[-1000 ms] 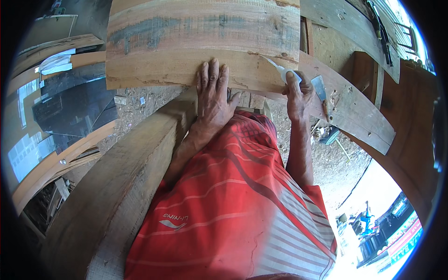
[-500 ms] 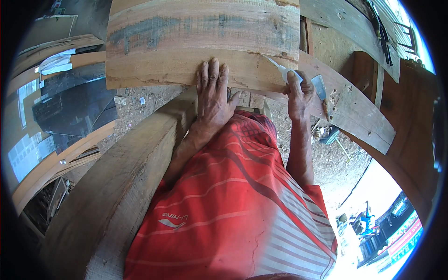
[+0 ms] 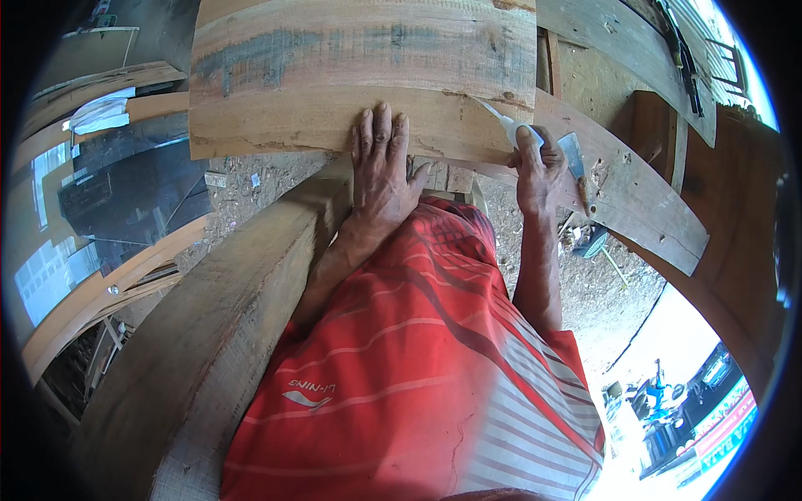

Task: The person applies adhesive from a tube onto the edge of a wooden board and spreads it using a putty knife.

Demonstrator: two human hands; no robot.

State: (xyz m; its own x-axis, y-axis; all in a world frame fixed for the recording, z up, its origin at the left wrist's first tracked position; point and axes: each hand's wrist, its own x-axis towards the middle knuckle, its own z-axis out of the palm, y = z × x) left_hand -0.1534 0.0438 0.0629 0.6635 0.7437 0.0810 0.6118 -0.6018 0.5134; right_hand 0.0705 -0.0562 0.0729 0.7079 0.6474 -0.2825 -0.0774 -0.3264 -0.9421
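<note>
A wide wooden board [image 3: 292,108] with dark grey stains lies in front of me. Flat on its near edge rests my left hand [image 3: 384,167], fingers stretched forward and thumb out to the side. My right hand [image 3: 537,167] is closed around a small white glue bottle [image 3: 520,128] with a long thin nozzle. The nozzle points up and left, its tip at a dark crack line in the board's right part. Just right of that hand, a putty knife [image 3: 575,163] with a wooden handle lies on a curved plank [image 3: 643,196].
A thick timber beam [image 3: 225,309] runs along my left side. Beyond it stands a wooden frame with dark glass panels [image 3: 134,192] and a white cloth [image 3: 100,113]. At the far right lies a long black tool [image 3: 685,67] on a grey board [image 3: 618,42]. A green-headed tool [image 3: 591,242] is on the ground.
My right hand and the glue bottle have shifted very slightly to the right. My left hand stays in place on the board.
</note>
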